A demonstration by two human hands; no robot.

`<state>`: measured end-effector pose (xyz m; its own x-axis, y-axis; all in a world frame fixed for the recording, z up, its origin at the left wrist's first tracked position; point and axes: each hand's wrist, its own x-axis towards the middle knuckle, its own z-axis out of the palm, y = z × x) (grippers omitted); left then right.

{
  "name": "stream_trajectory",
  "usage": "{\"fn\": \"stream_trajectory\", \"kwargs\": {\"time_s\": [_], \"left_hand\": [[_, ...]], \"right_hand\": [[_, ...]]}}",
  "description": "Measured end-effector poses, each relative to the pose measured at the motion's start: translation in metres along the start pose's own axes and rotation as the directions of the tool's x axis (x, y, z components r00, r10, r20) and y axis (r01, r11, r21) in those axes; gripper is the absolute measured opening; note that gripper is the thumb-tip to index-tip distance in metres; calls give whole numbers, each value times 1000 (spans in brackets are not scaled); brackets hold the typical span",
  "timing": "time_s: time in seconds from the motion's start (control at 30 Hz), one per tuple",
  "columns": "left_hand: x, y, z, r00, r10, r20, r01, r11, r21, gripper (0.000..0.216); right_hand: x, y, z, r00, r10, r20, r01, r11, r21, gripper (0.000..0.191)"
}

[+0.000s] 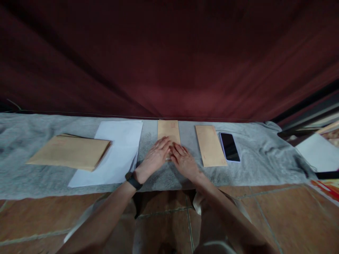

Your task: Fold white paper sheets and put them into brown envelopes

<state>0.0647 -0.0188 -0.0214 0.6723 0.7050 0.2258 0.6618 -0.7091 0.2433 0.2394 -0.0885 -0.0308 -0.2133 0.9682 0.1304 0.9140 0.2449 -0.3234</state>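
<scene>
A brown paper envelope (167,128) lies flat in the middle of the grey cloth, its lower part covered by my hands. My left hand (158,152) rests on it from the left, fingers stretched out and flat. From the right, my right hand (184,160) lies on the same envelope, fingers extended, the fingertips of both hands meeting near its centre. To the right of my hands is a second brown envelope (211,146), lying flat with small red print. What is under my palms is hidden.
A stack of brown envelopes (70,151) lies on white paper sheets (116,141) at the left. A phone (230,147) sits right of the second envelope. The grey cloth (265,155) covers a long surface before a dark red curtain (169,70). More white paper (319,151) is at far right.
</scene>
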Motion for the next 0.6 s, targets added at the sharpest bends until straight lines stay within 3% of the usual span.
{"fn": "stream_trajectory", "kwargs": {"time_s": [0.1, 0.37, 0.5, 0.6], "left_hand": [[17, -2, 10, 999, 39, -1, -39, 999, -15, 51], [49, -27, 36, 1000, -9, 17, 9, 1000, -11, 57], [62, -42, 42, 1000, -25, -11, 24, 999, -21, 60], [88, -56, 41, 1000, 4, 15, -4, 1000, -2, 61]], "right_hand": [[-4, 4, 11, 998, -47, 28, 48, 998, -26, 49], [-8, 12, 18, 992, -123, 21, 123, 992, -38, 58], [-7, 14, 17, 987, -155, 34, 156, 987, -30, 62], [-7, 15, 16, 987, -157, 38, 158, 987, -27, 63]]}}
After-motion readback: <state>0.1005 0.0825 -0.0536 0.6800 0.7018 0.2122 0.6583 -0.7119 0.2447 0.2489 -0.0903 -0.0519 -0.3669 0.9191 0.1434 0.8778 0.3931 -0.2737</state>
